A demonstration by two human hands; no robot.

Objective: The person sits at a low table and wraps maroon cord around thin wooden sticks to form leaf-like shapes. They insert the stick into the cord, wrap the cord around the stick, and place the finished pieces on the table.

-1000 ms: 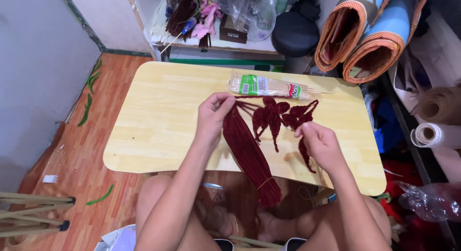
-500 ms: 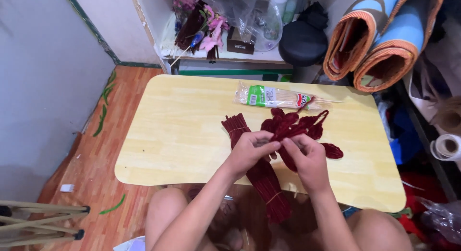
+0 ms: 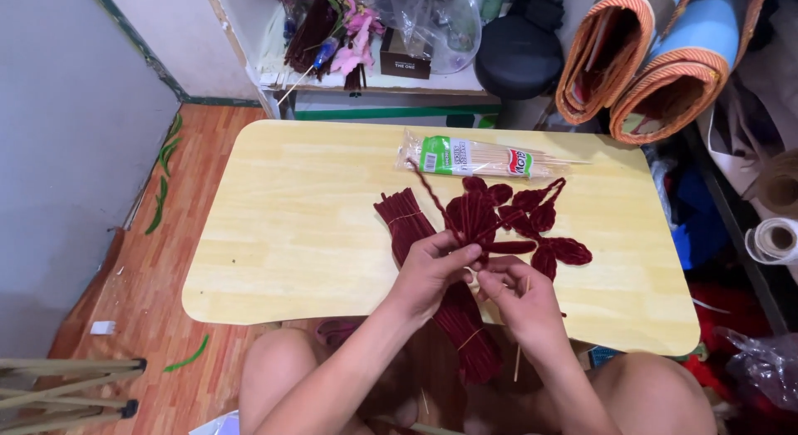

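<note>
Head view: dark red pipe-cleaner flower [image 3: 499, 219] over table [image 3: 291, 235].
Left grip [image 3: 432, 269] pinching flower stem; right grip [image 3: 519, 298] pinching thin wooden skewer [image 3: 520, 335]; pipe-cleaner bundle [image 3: 424, 244] beneath.

Wooden table [image 3: 291, 235], skewer packet [image 3: 474, 158], chenille stems [image 3: 403, 219]

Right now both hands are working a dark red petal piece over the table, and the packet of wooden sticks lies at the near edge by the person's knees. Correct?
Not quite. In the head view the packet of wooden sticks lies at the far edge of the table, beyond the petal piece. The left hand and right hand do work that piece.
</note>
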